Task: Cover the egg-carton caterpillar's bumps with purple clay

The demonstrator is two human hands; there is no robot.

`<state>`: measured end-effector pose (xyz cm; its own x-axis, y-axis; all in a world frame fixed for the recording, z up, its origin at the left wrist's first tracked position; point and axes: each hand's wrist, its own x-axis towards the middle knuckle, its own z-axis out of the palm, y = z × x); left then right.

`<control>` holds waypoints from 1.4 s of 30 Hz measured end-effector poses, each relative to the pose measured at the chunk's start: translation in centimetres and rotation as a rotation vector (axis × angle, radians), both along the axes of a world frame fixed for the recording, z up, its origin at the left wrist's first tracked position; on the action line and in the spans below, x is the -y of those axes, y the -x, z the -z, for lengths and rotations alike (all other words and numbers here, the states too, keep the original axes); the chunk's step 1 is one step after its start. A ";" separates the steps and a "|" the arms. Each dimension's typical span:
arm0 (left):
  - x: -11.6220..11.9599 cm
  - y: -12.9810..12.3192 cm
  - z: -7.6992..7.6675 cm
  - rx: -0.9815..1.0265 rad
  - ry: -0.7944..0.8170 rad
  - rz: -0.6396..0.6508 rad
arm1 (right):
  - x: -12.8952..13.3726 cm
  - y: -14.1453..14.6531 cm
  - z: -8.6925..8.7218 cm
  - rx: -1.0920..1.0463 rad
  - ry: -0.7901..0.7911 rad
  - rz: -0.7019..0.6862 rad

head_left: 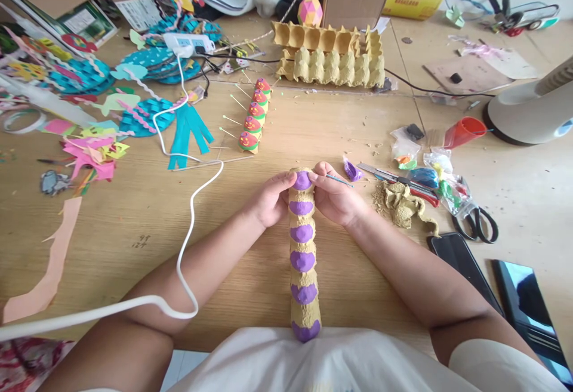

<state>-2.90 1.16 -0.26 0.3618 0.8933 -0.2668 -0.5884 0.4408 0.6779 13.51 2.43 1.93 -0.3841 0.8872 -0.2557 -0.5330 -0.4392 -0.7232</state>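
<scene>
A strip cut from an egg carton (303,247) points away from my body, its near end against my shirt. Purple clay patches cover its several bumps. At the far end, my left hand (274,198) grips the strip's left side, thumb on the edge of the purple patch. My right hand (335,194) closes on the opposite side, its thumb beside the same patch. A thin blue stick (339,181) pokes out from the right hand's fingers. Just beyond that hand lies purple clay in a plastic wrap (353,169).
A finished-looking carton caterpillar (253,116) with pins beside it lies ahead. To the right are a utility knife (398,182), carton scraps (403,204), scissors (477,225) and a phone (463,264). A white cable (192,213) crosses the left side; egg cartons (333,67) lie behind.
</scene>
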 end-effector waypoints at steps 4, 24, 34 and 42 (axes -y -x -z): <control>-0.1 0.0 -0.2 0.054 0.091 0.029 | -0.1 0.0 0.1 0.008 0.008 -0.012; -0.6 -0.2 0.2 -0.051 -0.009 -0.118 | -0.9 -0.6 0.6 0.229 -0.169 0.099; -0.6 -0.1 0.5 -0.081 -0.004 -0.094 | -1.0 -1.0 0.5 0.580 -0.539 0.141; -0.5 -0.2 0.5 -0.057 0.011 -0.070 | -1.2 -1.2 0.7 0.660 -0.632 0.165</control>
<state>-2.73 1.70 -0.81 0.2824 0.9129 -0.2947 -0.5788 0.4072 0.7066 14.66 3.59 1.23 -0.1894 0.9668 0.1716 0.0515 0.1843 -0.9815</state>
